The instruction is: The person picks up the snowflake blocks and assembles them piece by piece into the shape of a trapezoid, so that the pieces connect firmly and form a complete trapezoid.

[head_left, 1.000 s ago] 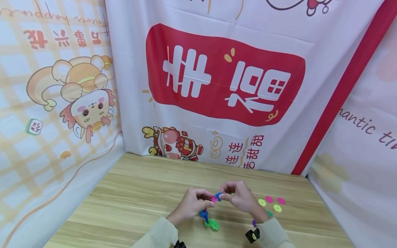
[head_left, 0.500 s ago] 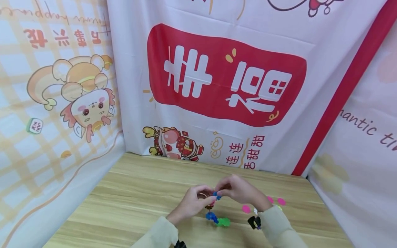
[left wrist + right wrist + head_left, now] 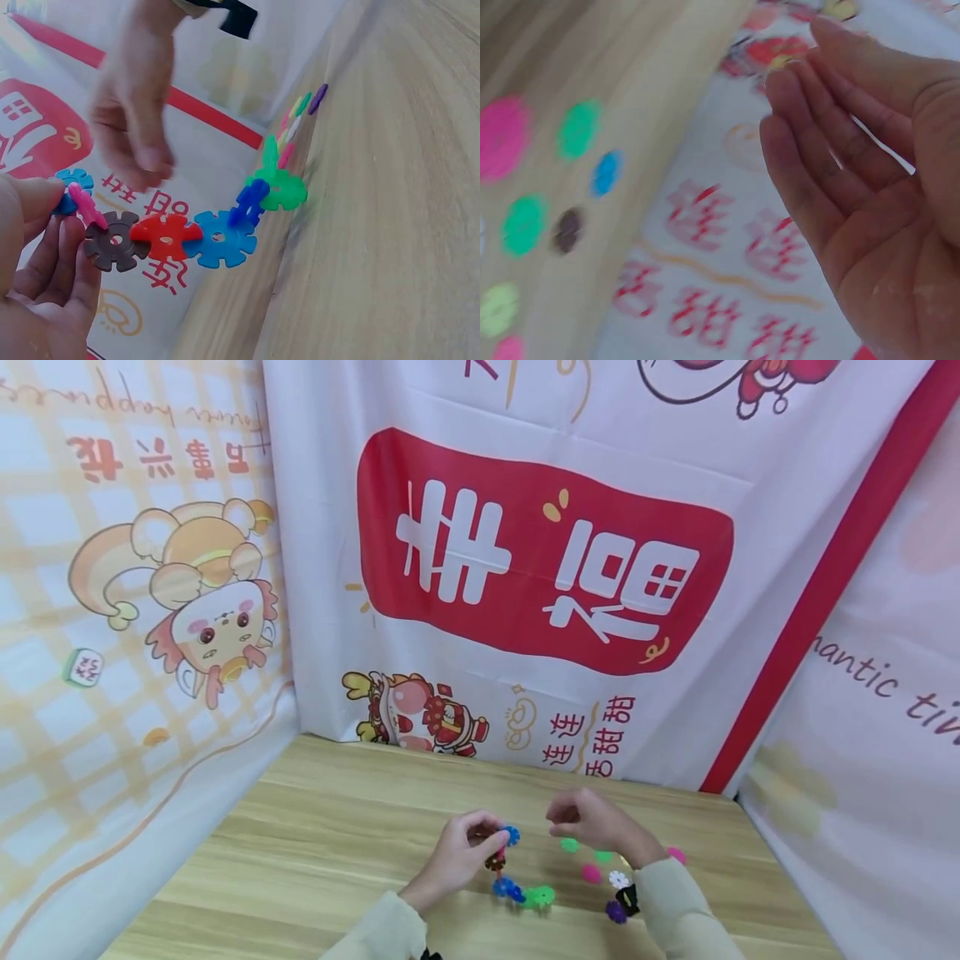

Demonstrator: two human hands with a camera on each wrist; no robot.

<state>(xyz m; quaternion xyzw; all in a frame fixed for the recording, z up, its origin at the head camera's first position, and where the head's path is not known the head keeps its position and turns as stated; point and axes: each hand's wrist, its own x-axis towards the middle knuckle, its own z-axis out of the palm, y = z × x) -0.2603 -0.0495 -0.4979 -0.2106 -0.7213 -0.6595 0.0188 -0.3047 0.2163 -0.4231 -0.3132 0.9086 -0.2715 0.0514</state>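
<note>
My left hand (image 3: pixel 463 856) pinches the upper end of a chain of notched plastic discs, at a light blue disc (image 3: pixel 76 180). From there the chain runs through a pink disc (image 3: pixel 90 206), a brown disc (image 3: pixel 116 244), a red disc (image 3: pixel 166 238), a blue disc (image 3: pixel 225 251) and a dark blue disc (image 3: pixel 250 202) to green discs (image 3: pixel 283 191) at the far end. To the right of the chain, my right hand (image 3: pixel 596 821) is raised with loosely bent fingers. Nothing lies between its fingers and thumb in the right wrist view.
Loose discs lie on the wooden table (image 3: pixel 337 835) under and around the right arm, among them a green disc (image 3: pixel 569 844), a pink disc (image 3: pixel 592 873), a white disc (image 3: pixel 618 880) and a purple disc (image 3: pixel 617 911). Printed cloth (image 3: pixel 322 610) walls surround the table.
Both hands were together at the blue disc on the chain's end. My right hand has let go and moved right, while the left keeps hold of the chain.
</note>
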